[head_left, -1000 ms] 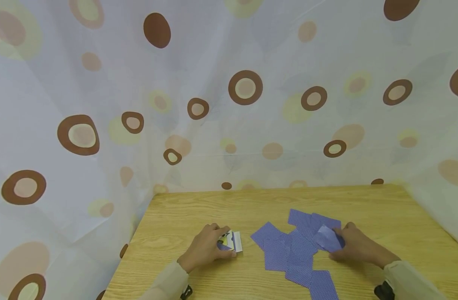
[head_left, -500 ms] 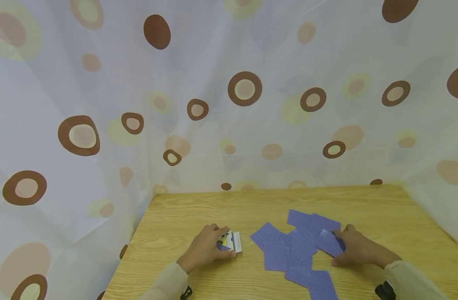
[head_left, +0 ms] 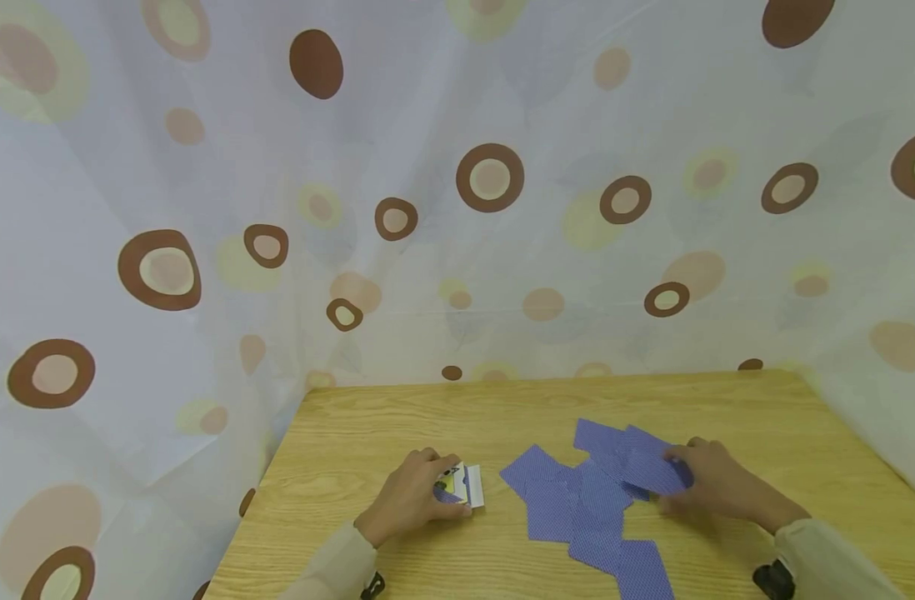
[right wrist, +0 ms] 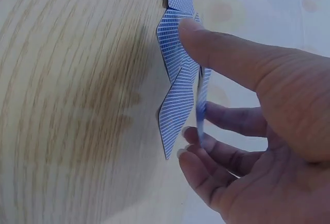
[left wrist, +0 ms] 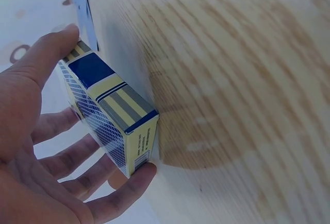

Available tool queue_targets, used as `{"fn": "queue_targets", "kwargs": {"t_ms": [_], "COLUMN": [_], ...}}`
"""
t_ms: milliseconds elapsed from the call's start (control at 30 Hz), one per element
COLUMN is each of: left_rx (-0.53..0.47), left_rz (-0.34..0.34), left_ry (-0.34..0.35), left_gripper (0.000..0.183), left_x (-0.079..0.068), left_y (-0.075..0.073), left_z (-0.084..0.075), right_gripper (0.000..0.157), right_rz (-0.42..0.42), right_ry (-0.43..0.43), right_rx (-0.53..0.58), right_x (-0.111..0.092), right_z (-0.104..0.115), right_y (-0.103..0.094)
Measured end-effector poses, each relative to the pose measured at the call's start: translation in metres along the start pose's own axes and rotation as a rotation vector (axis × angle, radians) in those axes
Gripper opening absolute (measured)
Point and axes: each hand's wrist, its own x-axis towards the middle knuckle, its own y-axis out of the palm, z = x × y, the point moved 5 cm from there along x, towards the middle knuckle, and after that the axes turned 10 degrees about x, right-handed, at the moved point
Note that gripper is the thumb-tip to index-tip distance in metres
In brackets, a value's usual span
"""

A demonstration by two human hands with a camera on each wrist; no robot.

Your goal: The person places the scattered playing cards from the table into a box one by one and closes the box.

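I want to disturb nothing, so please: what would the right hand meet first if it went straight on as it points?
Past the held card, the right hand would probably meet the spread cards, though its height is unclear.

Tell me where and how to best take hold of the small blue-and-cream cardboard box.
Probably by its long narrow sides, coming from the person's left. The small blue-and-cream cardboard box is a slim block, and its white rectangular flap sticks out rightward, toward the blue-patterned playing cards, so this keeps that end free.
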Motion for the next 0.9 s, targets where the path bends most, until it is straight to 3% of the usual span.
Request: {"fn": "queue_targets", "kwargs": {"t_ms": [900], "left_rx": [-0.060], "left_rz": [0.018], "left_ry": [0.005], "left_gripper": [0.082], "left_x": [0.0015], "left_y": [-0.0026], "left_z": [-0.0088], "right_gripper": [0.070], "right_rz": [-0.102], "right_ry": [-0.081], "right_rx": [0.035], "right_x": [0.0029], "right_z": [0.0096], "right_y": [0.0053]}}
